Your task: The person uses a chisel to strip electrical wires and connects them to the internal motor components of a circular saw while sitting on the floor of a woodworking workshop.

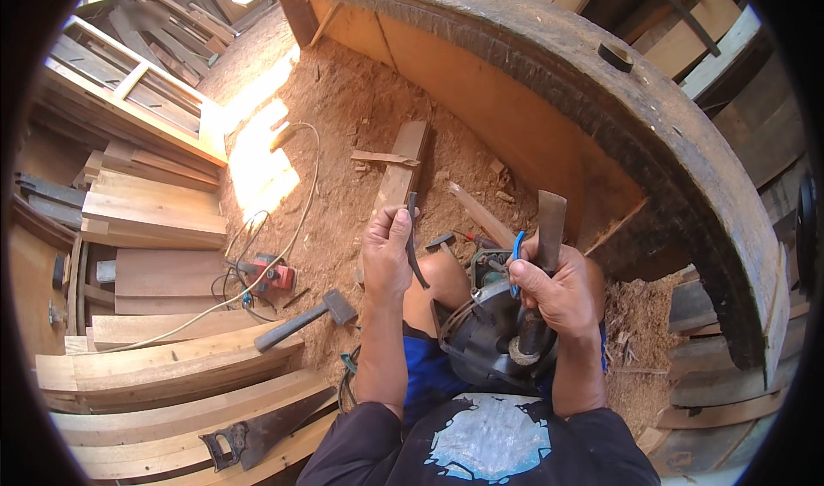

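My left hand (pixel 388 244) pinches a thin, dark curved strip (pixel 415 250) between thumb and fingers, its lower end hanging free. To the right, my right hand (pixel 560 290) is closed round a chisel (pixel 551 218). The wide blade points up and away, and the dark handle comes out below the palm. A narrow blue loop-like piece (pixel 517 254) shows at the thumb of that same hand; what it belongs to is hidden. Beneath both hands a dark power tool (pixel 481 336) with a rounded housing lies by my lap. The two hands are apart.
A large curved wooden bench (pixel 549 36) arches across the far right. Shavings cover the floor (pixel 343 100), where a plank (pixel 402 173) lies. On the left are stacked boards (pixel 154 207), a hammer (pixel 300 323), a handsaw (pixel 266 434), a red power tool (pixel 273 273) and a cord (pixel 313 186).
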`<state>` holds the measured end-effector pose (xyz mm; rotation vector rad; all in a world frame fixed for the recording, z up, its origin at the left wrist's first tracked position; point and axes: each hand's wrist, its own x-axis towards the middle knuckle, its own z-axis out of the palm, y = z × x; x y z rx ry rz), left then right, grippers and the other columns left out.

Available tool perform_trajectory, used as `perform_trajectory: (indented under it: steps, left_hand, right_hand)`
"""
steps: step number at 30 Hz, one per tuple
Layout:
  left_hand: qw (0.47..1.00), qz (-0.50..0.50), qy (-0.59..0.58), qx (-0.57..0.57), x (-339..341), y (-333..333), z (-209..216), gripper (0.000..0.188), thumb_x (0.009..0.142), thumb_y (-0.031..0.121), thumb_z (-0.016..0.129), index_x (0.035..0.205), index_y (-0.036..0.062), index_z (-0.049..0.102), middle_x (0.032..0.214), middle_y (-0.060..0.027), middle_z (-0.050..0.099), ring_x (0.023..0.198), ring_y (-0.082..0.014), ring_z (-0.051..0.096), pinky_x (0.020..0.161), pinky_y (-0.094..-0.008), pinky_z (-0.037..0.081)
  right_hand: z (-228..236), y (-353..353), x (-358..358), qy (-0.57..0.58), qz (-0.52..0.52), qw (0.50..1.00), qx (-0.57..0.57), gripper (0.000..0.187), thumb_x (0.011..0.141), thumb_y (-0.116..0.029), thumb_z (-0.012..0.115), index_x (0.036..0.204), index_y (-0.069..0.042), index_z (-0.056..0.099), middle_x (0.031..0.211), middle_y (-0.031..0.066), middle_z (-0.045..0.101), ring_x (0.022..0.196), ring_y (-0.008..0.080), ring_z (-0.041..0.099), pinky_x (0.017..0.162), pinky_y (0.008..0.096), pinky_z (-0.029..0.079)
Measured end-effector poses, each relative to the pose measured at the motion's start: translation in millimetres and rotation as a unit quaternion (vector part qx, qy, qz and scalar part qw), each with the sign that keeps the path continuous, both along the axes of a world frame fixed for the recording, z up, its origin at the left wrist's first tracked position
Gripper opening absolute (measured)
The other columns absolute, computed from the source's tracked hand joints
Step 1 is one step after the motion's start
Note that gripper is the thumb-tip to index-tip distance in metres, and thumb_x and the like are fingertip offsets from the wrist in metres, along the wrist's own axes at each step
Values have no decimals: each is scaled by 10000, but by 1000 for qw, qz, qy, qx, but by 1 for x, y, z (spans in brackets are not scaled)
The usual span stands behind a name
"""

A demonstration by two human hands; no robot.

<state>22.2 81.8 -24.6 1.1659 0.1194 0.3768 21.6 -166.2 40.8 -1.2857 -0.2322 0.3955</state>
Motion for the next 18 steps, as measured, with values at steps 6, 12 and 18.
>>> perform_trajectory:
  steps: [6,12,18]
  left_hand:
    - [999,22,21,-8,-5,12,-11,213,1010,256,607,931,61,582,617,37,491,467,-47,394,417,-210,330]
    - [989,-10,123,87,-23,46,-31,233,1005,288,610,897,85,575,620,41,512,466,-42,455,418,-191,365]
    - [914,270,206,220,-52,156,-70,301,990,288,630,1131,23,600,1006,-81,643,898,-167,629,790,-315,515]
  right_hand:
    - [-4,-1,-2,6,-16,1000,3,162,942,-171,704,877,-54,613,689,-33,558,544,28,484,488,192,382]
    - [-7,0,-3,7,-45,999,1,152,905,-123,711,841,-47,596,652,-7,566,473,55,498,460,216,430]
    - [-6,-2,-1,12,-32,999,-10,144,950,-165,686,900,-60,601,712,-20,557,564,44,494,512,200,388]
